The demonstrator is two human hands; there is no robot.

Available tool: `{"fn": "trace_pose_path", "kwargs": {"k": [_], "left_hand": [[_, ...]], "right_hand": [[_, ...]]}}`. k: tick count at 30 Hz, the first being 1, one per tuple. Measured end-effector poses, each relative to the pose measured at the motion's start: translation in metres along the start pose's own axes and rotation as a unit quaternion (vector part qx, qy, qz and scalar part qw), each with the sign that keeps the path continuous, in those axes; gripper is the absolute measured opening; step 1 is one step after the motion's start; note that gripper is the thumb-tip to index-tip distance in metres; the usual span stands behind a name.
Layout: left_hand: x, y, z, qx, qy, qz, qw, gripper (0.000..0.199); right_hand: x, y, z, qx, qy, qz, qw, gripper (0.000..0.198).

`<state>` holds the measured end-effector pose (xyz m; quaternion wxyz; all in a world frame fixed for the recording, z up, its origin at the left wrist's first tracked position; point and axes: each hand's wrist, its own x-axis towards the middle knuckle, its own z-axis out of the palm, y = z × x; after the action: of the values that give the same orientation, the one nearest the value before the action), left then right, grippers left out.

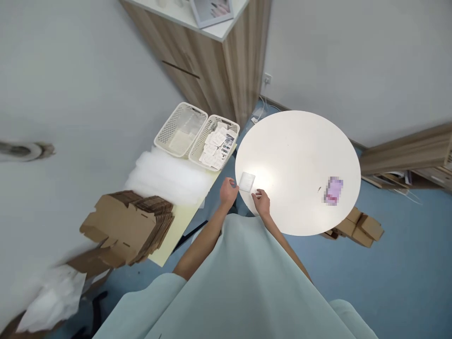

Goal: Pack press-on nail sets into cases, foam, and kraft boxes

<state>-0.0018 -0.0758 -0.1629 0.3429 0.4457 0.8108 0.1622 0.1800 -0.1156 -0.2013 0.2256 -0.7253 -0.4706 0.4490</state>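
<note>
A small white, square, translucent packet [246, 181] is at the near left edge of the round white table. My left hand [229, 192] has its fingers curled, and its fingertips meet the packet's lower left corner in what looks like a pinch. Just off the lower right corner is my right hand [262, 202], its thumb and fingers slightly bent and apart, with nothing visible between them. What the packet contains is too faint to make out.
The round table [300, 141] also bears a blurred purple item [334, 190]. On the left, a pale yellow table [165, 235] carries white foam sheets [165, 176], flattened cardboard boxes [123, 228], a basket of cards [216, 146] and a basket with clear bags [181, 129].
</note>
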Motion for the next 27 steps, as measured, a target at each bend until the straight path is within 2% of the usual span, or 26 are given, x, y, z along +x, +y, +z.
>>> {"fn": "trace_pose_path", "kwargs": {"k": [6,10,14,19,21,24,27], "left_hand": [[-0.067,-0.049,-0.026,-0.043,0.077,-0.097,0.991,0.026],[-0.102,-0.08,-0.049,-0.064,0.141,-0.13,0.979,0.026],[-0.121,-0.099,-0.075,-0.079,0.191,-0.158,0.966,0.024],[-0.127,-0.127,-0.118,-0.103,0.281,-0.175,0.938,0.026],[-0.129,-0.148,-0.138,-0.114,0.308,-0.181,0.927,0.027],[-0.133,-0.196,-0.168,-0.109,0.327,-0.188,0.92,0.03],[-0.135,-0.255,-0.199,-0.048,0.293,-0.172,0.939,0.038]], "right_hand": [[-0.011,-0.006,-0.002,0.014,-0.101,-0.002,0.995,0.045],[-0.025,-0.01,0.004,0.02,-0.137,-0.013,0.99,0.043],[-0.041,-0.013,0.007,0.027,-0.149,-0.034,0.988,0.048],[-0.058,-0.026,0.011,0.035,-0.143,-0.061,0.987,0.051],[-0.066,-0.034,0.016,0.034,-0.136,-0.075,0.987,0.052],[-0.08,-0.049,0.03,0.033,-0.129,-0.093,0.987,0.056],[-0.1,-0.065,0.049,0.013,-0.119,-0.095,0.988,0.061]]}}
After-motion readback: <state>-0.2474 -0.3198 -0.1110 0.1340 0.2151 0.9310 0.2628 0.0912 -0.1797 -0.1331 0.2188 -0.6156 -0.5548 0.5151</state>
